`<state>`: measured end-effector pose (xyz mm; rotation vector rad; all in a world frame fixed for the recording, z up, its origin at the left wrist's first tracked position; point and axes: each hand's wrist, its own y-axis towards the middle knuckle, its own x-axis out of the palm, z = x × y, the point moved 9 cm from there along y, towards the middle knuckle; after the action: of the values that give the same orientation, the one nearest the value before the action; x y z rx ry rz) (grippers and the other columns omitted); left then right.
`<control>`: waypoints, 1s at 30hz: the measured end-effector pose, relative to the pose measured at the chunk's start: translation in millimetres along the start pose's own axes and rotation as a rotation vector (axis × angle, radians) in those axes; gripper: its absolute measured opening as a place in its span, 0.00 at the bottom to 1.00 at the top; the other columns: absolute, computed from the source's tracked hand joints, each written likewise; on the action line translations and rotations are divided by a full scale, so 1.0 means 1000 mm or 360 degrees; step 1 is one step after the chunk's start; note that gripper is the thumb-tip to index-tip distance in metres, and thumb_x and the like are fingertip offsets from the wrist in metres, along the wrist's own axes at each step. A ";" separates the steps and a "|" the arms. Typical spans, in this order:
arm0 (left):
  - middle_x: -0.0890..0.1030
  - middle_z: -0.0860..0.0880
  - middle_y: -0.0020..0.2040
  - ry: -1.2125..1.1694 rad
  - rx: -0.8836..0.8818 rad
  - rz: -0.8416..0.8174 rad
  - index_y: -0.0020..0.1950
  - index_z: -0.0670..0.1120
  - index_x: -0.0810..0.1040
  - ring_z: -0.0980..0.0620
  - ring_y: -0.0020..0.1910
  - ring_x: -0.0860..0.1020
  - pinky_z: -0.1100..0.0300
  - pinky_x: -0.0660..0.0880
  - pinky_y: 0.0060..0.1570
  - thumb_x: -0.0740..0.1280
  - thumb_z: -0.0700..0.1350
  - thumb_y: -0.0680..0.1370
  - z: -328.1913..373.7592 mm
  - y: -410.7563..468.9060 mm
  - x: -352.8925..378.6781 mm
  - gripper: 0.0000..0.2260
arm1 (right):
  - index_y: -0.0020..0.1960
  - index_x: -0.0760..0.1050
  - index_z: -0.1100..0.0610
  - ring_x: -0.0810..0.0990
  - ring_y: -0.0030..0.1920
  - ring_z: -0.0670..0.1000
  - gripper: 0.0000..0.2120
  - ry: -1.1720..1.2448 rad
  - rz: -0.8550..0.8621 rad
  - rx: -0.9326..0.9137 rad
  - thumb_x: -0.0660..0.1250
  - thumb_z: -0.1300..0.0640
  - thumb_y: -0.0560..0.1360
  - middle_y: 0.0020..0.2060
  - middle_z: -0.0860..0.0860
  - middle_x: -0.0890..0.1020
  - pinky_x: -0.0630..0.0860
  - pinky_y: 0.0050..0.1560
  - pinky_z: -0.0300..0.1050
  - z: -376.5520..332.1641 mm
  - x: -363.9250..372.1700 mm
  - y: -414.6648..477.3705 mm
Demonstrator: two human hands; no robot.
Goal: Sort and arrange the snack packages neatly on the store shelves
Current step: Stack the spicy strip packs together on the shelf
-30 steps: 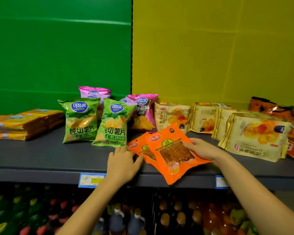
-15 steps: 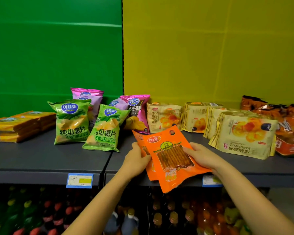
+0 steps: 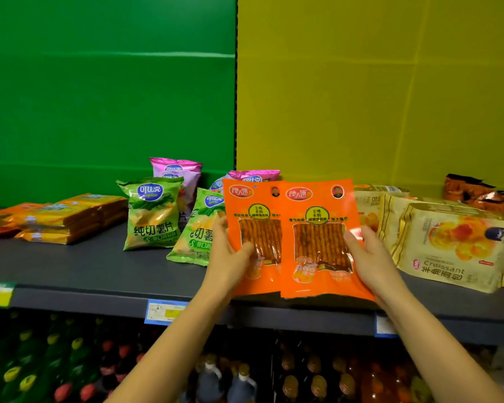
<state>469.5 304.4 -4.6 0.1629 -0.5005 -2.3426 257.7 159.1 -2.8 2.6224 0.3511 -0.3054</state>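
Note:
Two orange snack packs stand upright side by side over the front of the dark shelf (image 3: 70,274). My left hand (image 3: 230,257) grips the left orange pack (image 3: 253,205) at its left edge. My right hand (image 3: 370,260) grips the right orange pack (image 3: 317,205) at its right edge. The right pack overlaps the left one slightly. Behind them stand two green chip bags (image 3: 153,213), partly hidden, and pink chip bags (image 3: 175,170). Yellow croissant packs (image 3: 454,245) lie to the right.
A stack of flat orange-yellow packs (image 3: 56,216) lies at the shelf's left. Dark orange bags (image 3: 472,190) sit at the far right back. Price tags (image 3: 163,311) hang on the shelf edge. Bottles (image 3: 239,382) fill the shelf below. Green and yellow back panels rise behind.
Both orange packs were lying tilted on the shelf front; now both hands have lifted them upright, side by side, facing me. The view has come closer.

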 end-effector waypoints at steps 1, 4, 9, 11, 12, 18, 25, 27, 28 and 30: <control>0.78 0.52 0.53 0.0015 0.0035 0.0043 0.63 0.52 0.62 0.51 0.53 0.79 0.49 0.75 0.58 0.63 0.33 0.75 0.007 0.002 -0.019 0.22 | 0.62 0.70 0.54 0.77 0.58 0.53 0.14 0.0015 -0.0004 -0.0028 0.54 0.50 0.80 0.58 0.54 0.78 0.77 0.50 0.48 -0.009 0.009 0.001; 0.76 0.53 0.54 0.0133 0.0118 0.0231 0.62 0.52 0.63 0.54 0.52 0.78 0.55 0.75 0.54 0.64 0.34 0.74 0.026 0.001 -0.092 0.22 | 0.58 0.71 0.55 0.78 0.56 0.55 0.12 0.0074 -0.0016 -0.0115 0.54 0.51 0.80 0.55 0.56 0.79 0.77 0.48 0.48 -0.036 0.047 0.002; 0.79 0.50 0.52 0.0321 0.0125 0.0566 0.62 0.48 0.67 0.53 0.49 0.79 0.56 0.75 0.51 0.64 0.32 0.74 0.039 -0.013 -0.235 0.20 | 0.57 0.71 0.53 0.79 0.55 0.55 0.10 0.0316 -0.0253 -0.0130 0.55 0.53 0.80 0.55 0.56 0.79 0.77 0.56 0.58 -0.083 0.144 -0.012; 0.77 0.55 0.48 0.0369 0.0087 0.0679 0.62 0.48 0.67 0.58 0.45 0.77 0.62 0.75 0.41 0.63 0.32 0.75 0.042 -0.026 -0.292 0.19 | 0.49 0.72 0.53 0.79 0.54 0.58 0.07 0.0317 -0.0298 -0.0142 0.56 0.54 0.80 0.53 0.59 0.80 0.76 0.56 0.59 -0.098 0.186 -0.020; 0.77 0.54 0.48 0.0381 0.0054 0.0736 0.64 0.48 0.66 0.58 0.45 0.77 0.64 0.75 0.37 0.63 0.33 0.75 0.043 -0.035 -0.320 0.20 | 0.46 0.72 0.51 0.79 0.54 0.58 0.07 0.0313 -0.0315 -0.0145 0.57 0.52 0.79 0.52 0.59 0.80 0.75 0.57 0.59 -0.106 0.208 -0.025; 0.77 0.45 0.54 0.0500 -0.0091 0.0996 0.70 0.43 0.65 0.53 0.44 0.77 0.59 0.72 0.39 0.64 0.33 0.76 0.051 -0.079 -0.483 0.23 | 0.52 0.73 0.59 0.78 0.51 0.58 0.10 0.0377 -0.0508 -0.0096 0.57 0.55 0.79 0.49 0.58 0.80 0.75 0.53 0.52 -0.150 0.340 -0.061; 0.76 0.40 0.61 0.0583 -0.0190 0.1093 0.69 0.44 0.66 0.39 0.56 0.77 0.42 0.74 0.55 0.66 0.35 0.75 0.060 -0.090 -0.609 0.24 | 0.50 0.72 0.54 0.78 0.51 0.55 0.08 0.0501 -0.0619 0.0034 0.56 0.53 0.80 0.50 0.55 0.80 0.74 0.56 0.53 -0.200 0.456 -0.086; 0.76 0.42 0.60 0.0586 -0.0208 0.1084 0.68 0.45 0.67 0.38 0.55 0.77 0.40 0.73 0.57 0.66 0.36 0.74 0.061 -0.082 -0.628 0.23 | 0.49 0.71 0.54 0.76 0.50 0.54 0.06 0.0521 -0.0595 0.0005 0.56 0.55 0.80 0.48 0.54 0.79 0.73 0.54 0.50 -0.217 0.477 -0.082; 0.76 0.42 0.59 0.0589 -0.0211 0.1083 0.68 0.46 0.67 0.39 0.54 0.77 0.40 0.74 0.56 0.66 0.36 0.74 0.061 -0.076 -0.638 0.23 | 0.49 0.71 0.54 0.76 0.50 0.53 0.06 0.0529 -0.0589 0.0002 0.56 0.56 0.80 0.48 0.54 0.78 0.73 0.55 0.50 -0.224 0.487 -0.078; 0.75 0.44 0.58 0.0580 -0.0218 0.1056 0.68 0.47 0.66 0.41 0.51 0.78 0.43 0.76 0.50 0.67 0.37 0.74 0.058 -0.059 -0.652 0.24 | 0.51 0.71 0.55 0.76 0.51 0.54 0.07 0.0539 -0.0578 0.0012 0.56 0.55 0.80 0.50 0.55 0.78 0.73 0.56 0.50 -0.235 0.506 -0.069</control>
<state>893.1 806.3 7.9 0.3008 -0.1704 -1.6412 749.8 428.8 32.5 2.6040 0.9449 0.0259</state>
